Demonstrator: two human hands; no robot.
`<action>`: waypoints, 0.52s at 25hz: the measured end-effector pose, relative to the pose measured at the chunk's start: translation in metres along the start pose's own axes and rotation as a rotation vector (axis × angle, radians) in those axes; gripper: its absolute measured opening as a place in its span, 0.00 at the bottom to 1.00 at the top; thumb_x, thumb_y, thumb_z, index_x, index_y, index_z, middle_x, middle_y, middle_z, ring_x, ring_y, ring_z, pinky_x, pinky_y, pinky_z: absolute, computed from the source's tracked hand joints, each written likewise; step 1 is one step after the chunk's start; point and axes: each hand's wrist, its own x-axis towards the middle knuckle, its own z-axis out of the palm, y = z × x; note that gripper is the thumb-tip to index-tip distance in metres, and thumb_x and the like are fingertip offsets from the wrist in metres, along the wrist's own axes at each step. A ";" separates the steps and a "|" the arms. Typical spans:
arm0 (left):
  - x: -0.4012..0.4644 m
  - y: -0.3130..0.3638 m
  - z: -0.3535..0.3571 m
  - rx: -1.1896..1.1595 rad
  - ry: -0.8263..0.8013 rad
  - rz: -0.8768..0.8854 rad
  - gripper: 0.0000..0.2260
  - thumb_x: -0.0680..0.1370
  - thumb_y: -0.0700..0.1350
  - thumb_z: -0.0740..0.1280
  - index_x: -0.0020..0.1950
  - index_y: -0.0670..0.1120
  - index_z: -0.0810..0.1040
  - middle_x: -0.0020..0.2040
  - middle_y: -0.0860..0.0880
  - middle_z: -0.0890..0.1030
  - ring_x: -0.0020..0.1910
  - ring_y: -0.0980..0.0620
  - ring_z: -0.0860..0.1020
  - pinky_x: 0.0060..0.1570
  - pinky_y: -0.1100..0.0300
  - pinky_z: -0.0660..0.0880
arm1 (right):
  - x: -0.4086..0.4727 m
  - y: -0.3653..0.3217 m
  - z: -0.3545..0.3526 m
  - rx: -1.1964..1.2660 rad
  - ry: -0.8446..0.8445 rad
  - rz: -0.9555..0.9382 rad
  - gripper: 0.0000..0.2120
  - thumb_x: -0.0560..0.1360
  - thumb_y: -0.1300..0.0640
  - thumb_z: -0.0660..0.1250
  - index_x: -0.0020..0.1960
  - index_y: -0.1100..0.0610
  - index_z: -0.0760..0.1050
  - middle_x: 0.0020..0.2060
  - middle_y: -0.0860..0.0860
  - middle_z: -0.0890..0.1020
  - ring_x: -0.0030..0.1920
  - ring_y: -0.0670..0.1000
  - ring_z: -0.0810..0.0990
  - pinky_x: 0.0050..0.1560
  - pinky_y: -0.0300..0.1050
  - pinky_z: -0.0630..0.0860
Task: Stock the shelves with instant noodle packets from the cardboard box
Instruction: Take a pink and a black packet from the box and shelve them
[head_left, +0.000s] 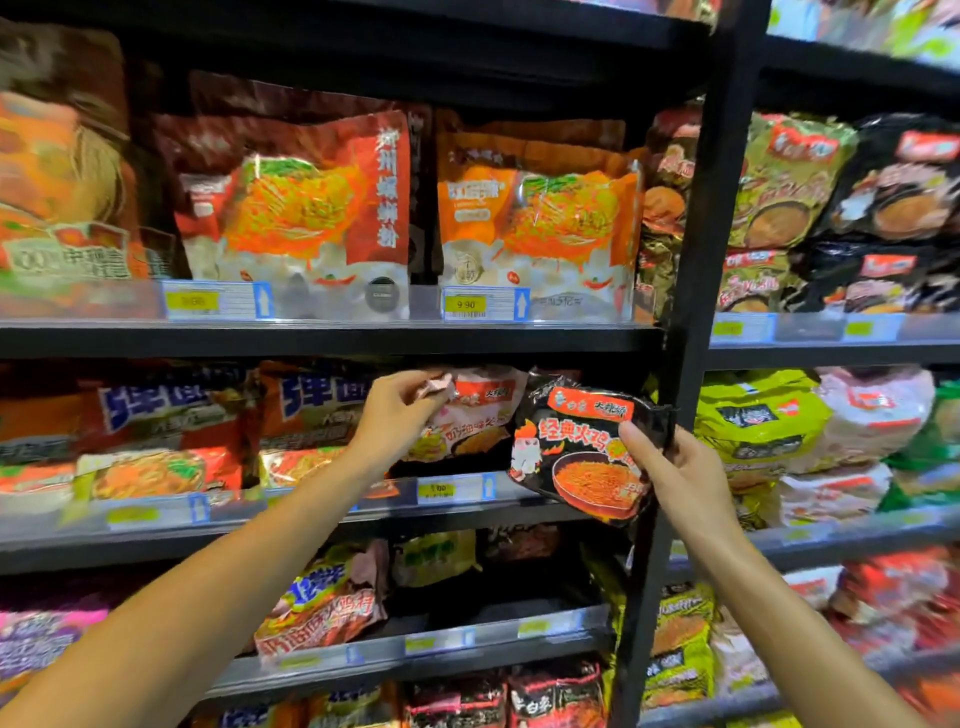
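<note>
My right hand (675, 467) grips a black instant noodle packet (576, 447) by its right edge, thumb across the front, and holds it tilted in front of the middle shelf (322, 525). To its left, my left hand (400, 410) pinches the top left corner of a pink noodle packet (472, 415) that stands on that same shelf. The two packets sit side by side, the black one slightly overlapping the pink one. The cardboard box is out of view.
Black shelving holds rows of noodle packets: large orange bags (535, 223) on the upper shelf, orange and blue packets (171, 436) left of my hands. A black upright post (691, 312) stands just right of the black packet. Green and pink packets (769, 421) fill the neighbouring bay.
</note>
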 end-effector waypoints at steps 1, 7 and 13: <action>0.009 -0.002 0.005 0.045 0.022 -0.080 0.08 0.77 0.41 0.70 0.38 0.47 0.81 0.31 0.54 0.80 0.29 0.61 0.76 0.32 0.64 0.70 | 0.004 -0.001 0.002 -0.004 0.004 -0.007 0.08 0.77 0.49 0.71 0.48 0.54 0.82 0.36 0.46 0.83 0.35 0.37 0.79 0.38 0.33 0.74; 0.029 -0.015 0.010 0.370 -0.159 -0.455 0.09 0.80 0.41 0.62 0.54 0.38 0.79 0.40 0.48 0.77 0.33 0.54 0.71 0.36 0.58 0.71 | 0.033 0.004 0.017 -0.086 0.058 -0.020 0.08 0.78 0.49 0.70 0.46 0.54 0.81 0.37 0.52 0.84 0.38 0.45 0.81 0.39 0.41 0.74; 0.026 0.006 0.013 0.776 -0.359 -0.311 0.13 0.82 0.37 0.57 0.40 0.37 0.75 0.30 0.47 0.67 0.36 0.43 0.75 0.44 0.52 0.70 | 0.065 0.011 0.041 -0.146 0.063 -0.008 0.07 0.80 0.51 0.67 0.47 0.53 0.79 0.39 0.49 0.82 0.41 0.47 0.79 0.41 0.42 0.73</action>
